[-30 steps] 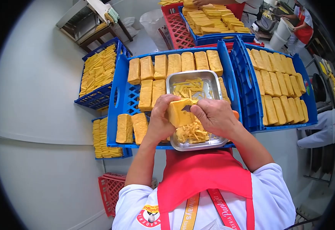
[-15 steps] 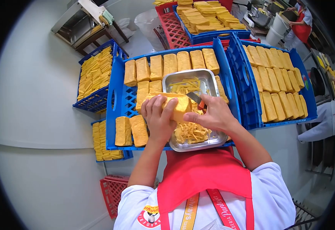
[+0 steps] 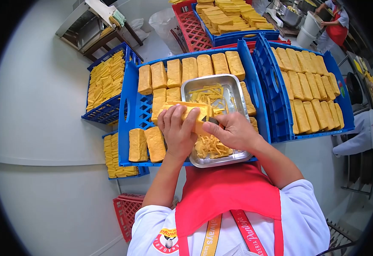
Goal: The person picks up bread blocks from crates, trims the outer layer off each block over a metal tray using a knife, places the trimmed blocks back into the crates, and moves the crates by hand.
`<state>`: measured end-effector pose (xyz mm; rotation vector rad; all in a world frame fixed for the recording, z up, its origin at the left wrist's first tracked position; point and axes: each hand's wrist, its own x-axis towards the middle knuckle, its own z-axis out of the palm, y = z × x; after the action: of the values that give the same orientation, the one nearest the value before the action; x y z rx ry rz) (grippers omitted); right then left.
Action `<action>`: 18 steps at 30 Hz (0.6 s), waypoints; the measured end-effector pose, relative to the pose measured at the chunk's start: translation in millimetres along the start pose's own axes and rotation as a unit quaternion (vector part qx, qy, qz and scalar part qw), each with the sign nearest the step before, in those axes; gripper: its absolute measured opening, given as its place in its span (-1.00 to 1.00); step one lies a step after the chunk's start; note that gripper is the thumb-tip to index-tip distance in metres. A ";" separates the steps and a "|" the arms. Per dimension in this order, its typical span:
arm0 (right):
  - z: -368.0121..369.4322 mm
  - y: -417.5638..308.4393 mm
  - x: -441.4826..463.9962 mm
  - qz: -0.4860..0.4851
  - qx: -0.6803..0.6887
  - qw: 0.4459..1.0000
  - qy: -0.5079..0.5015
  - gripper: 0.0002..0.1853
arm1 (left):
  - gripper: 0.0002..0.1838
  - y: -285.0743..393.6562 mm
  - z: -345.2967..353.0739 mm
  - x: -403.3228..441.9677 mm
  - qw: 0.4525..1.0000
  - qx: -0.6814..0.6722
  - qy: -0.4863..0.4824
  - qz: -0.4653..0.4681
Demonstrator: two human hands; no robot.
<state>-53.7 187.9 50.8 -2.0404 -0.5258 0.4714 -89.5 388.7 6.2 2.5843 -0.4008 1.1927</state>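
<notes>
My left hand (image 3: 176, 130) is closed around a yellow bread loaf (image 3: 203, 112), tilted above a metal tray. My right hand (image 3: 239, 131) grips a knife (image 3: 212, 120) by its handle, and the dark blade lies against the loaf's right end. The fingers hide most of the handle. Below, the metal tray (image 3: 233, 88) holds thin yellow crust strips (image 3: 212, 147) at its near and far ends. It rests in a blue crate (image 3: 261, 106) among several whole loaves (image 3: 155, 144), some upright near the left front corner.
Another blue crate (image 3: 276, 109) with rows of loaves stands to the right. Crates of stacked yellow strips (image 3: 105, 81) are at the left, and one (image 3: 237, 39) is at the back. A red crate (image 3: 129, 211) sits low left. A co-worker in a red apron (image 3: 336, 32) stands far right.
The knife has come down and left from above the loaf's right side to its end face. My right hand has turned with it. My left hand keeps its hold on the loaf.
</notes>
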 end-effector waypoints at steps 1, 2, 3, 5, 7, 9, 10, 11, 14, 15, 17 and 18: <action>-0.3 -2.5 -0.9 0.021 -0.010 1.000 -0.008 -0.24 | -0.50 -0.7 0.3 0.6 1.000 0.003 -0.011 0.003; -1.2 -4.3 -1.6 0.021 -0.010 1.000 -0.008 -0.24 | -0.47 -1.3 0.4 0.9 1.000 0.006 -0.021 0.006; -2.0 -5.9 -2.2 0.005 -0.029 1.000 -0.009 -0.26 | -0.47 -1.8 -2.9 3.3 1.000 0.005 -0.021 0.006; -4.6 -6.0 -3.9 -0.011 -0.049 0.999 -0.011 -0.28 | -0.33 -1.5 -15.3 12.0 0.987 -0.057 -0.125 -0.082; -11.7 -0.4 -7.0 -0.042 0.008 0.998 0.035 -0.36 | -0.26 5.9 -32.6 28.8 0.944 -0.224 -0.137 -0.200; -16.6 9.5 -4.3 -0.029 0.010 0.998 0.057 -0.41 | -0.18 6.0 -35.7 30.5 0.861 -0.379 -0.139 -0.310; -16.4 12.8 -2.0 -0.014 0.013 0.996 0.082 -0.47 | -0.16 3.7 -30.8 25.3 0.798 -0.470 -0.119 -0.359; -14.4 13.6 -0.1 -0.016 0.013 0.997 0.081 -0.47 | -0.14 3.0 -26.5 21.8 0.723 -0.553 -0.097 -0.403; -10.2 12.8 2.4 -0.036 -0.006 0.991 0.130 -0.51 | -0.19 5.5 -21.0 20.6 0.588 -0.624 -0.094 -0.506; -11.9 10.4 4.4 -0.056 -0.023 0.989 0.132 -0.52 | -0.22 5.1 -19.4 20.6 0.495 -0.670 -0.112 -0.542; -14.3 5.6 3.2 -0.075 -0.041 0.988 0.132 -0.53 | -0.27 2.3 -14.5 18.1 0.485 -0.667 -0.126 -0.552; -15.9 2.3 2.1 -0.072 -0.059 0.990 0.108 -0.52 | -0.29 -3.4 -12.7 15.0 0.431 -0.684 -0.142 -0.570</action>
<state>-43.3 176.8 56.1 -2.1160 -0.5745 0.1321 -87.9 394.3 25.2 0.8962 0.3087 -0.2503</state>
